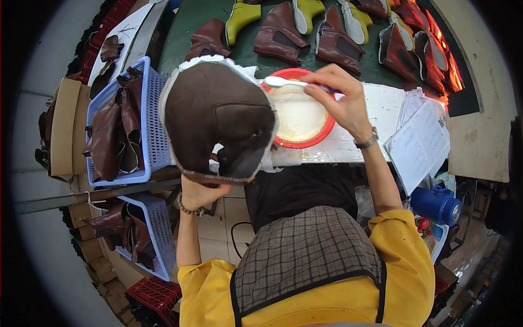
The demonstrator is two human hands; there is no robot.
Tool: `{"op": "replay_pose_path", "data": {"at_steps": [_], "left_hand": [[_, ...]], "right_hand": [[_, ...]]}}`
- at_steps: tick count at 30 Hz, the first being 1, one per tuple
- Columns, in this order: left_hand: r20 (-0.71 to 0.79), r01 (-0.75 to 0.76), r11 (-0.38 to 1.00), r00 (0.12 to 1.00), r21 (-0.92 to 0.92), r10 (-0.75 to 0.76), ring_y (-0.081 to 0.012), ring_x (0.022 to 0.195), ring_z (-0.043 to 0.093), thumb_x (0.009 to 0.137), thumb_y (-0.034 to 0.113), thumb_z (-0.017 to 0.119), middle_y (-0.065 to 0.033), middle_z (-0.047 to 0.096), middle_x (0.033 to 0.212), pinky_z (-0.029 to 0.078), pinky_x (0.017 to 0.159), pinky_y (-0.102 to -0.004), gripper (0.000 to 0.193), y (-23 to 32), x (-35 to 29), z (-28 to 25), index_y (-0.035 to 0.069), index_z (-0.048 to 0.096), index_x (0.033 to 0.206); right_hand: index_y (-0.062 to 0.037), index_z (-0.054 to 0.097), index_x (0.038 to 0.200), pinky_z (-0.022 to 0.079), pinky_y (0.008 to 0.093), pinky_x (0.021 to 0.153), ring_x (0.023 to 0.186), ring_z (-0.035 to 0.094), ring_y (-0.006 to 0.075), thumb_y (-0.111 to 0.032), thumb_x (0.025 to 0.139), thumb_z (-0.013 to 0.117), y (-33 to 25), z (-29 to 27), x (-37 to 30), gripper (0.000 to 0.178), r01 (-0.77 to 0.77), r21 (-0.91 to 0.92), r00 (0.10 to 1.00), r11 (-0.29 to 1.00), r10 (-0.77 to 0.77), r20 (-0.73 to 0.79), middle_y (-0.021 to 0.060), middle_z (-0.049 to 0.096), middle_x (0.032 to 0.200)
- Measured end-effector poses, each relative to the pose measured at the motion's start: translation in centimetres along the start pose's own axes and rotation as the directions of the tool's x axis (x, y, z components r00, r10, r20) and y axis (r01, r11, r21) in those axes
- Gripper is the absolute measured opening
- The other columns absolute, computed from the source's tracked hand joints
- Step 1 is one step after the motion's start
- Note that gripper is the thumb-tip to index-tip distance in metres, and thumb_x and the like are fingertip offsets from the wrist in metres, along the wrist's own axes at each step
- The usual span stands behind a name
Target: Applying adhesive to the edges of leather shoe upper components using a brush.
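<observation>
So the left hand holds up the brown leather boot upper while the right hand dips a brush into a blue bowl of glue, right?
Not quite: in the head view the bowl is red, not blue. The rest stands: the left hand holds up the brown leather boot upper and the right hand holds the brush over it.

Even, bright overhead light; soft shadows only. Mild glare on the white paste in the red bowl. Strong fisheye bending toward the rim, black vignette corners. Centre sharp, edges slightly soft.
</observation>
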State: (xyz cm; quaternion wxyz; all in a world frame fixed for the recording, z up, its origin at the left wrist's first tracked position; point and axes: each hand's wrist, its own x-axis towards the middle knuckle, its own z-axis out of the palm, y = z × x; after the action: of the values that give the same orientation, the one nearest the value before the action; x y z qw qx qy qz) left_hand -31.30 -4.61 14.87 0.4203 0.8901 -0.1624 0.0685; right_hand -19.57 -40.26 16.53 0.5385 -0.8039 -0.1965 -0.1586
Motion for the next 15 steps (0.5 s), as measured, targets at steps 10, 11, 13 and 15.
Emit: {"op": "replay_pose_path", "data": {"at_steps": [10,11,13,15], "left_hand": [[0.169,0.135,0.99,0.977,-0.033,-0.128,-0.0203,0.099,0.068,0.065,0.027,0.095,-0.0085,0.071,0.116,0.055,0.092,-0.0356,0.068,-2.9,-3.6,-0.4,-0.002,0.067,0.119],[0.174,0.131,0.991,0.977,-0.034,-0.123,-0.0203,0.099,0.068,0.065,0.027,0.095,-0.0085,0.071,0.116,0.055,0.092,-0.0356,0.068,-3.1,-3.5,-0.3,-0.002,0.067,0.119],[0.279,0.264,0.949,0.937,-0.172,-0.21,-0.0202,0.102,0.068,0.068,0.027,0.093,-0.0091,0.07,0.118,0.054,0.094,-0.0356,0.068,-2.7,-2.9,-0.1,-0.003,0.065,0.123],[0.387,0.402,0.87,0.879,-0.283,-0.28,-0.0201,0.105,0.067,0.072,0.028,0.09,-0.0097,0.069,0.121,0.054,0.096,-0.0355,0.068,-2.2,-2.0,0.0,-0.003,0.063,0.126]], "right_hand": [[-0.001,0.079,0.1,0.045,0.0222,0.061,0.074,0.06,0.0091,-0.005,0.086,0.08,-1.4,-1.9,-2.5,0.015,0.024,0.054,0.999,0.998,-0.022,-0.034,0.0048,0.068,0.087],[-0.001,0.079,0.1,0.045,0.0222,0.061,0.074,0.06,0.0091,-0.005,0.086,0.08,-1.5,-2.3,-2.0,0.015,0.021,0.05,0.999,0.999,-0.019,-0.039,0.0048,0.068,0.087],[0.0009,0.078,0.098,0.043,0.023,0.06,0.072,0.058,0.0086,-0.008,0.088,0.077,-1.1,-2.8,-0.2,0.013,0.04,0.022,0.999,0.999,-0.041,0.009,0.0048,0.068,0.085],[0.0014,0.077,0.099,0.043,0.0242,0.06,0.071,0.057,0.0094,-0.011,0.089,0.077,-0.3,-2.5,1.5,0.016,0.048,0.077,0.998,0.996,-0.052,0.045,0.0055,0.068,0.084]]}}
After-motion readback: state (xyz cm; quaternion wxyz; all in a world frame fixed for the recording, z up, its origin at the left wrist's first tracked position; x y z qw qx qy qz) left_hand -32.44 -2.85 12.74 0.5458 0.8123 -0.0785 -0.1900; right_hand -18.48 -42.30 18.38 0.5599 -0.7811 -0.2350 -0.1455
